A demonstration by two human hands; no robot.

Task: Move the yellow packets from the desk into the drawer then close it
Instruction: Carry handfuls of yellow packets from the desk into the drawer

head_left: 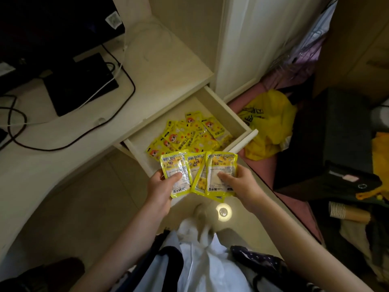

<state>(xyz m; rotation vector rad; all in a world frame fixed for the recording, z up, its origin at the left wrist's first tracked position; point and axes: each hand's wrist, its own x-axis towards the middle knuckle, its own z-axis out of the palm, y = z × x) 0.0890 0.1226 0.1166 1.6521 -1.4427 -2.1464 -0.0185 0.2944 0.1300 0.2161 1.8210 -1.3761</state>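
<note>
I hold a fan of several yellow packets [197,173] above the front edge of the open drawer [229,114]. My left hand [160,190] pinches the leftmost packet, thumb on its face. The rightmost ones are pinched in my right hand [237,184], thumb on top as well. Inside the drawer lies a loose pile of several more yellow packets [185,135]. The cream desk top [164,66] beside the drawer shows no packets.
A black monitor [52,20] and a black device [80,81] with black and white cables sit on the desk at left. A yellow plastic bag [271,121] lies on the pink bed to the right of the drawer. Dark bags and paper cups [339,209] crowd the far right.
</note>
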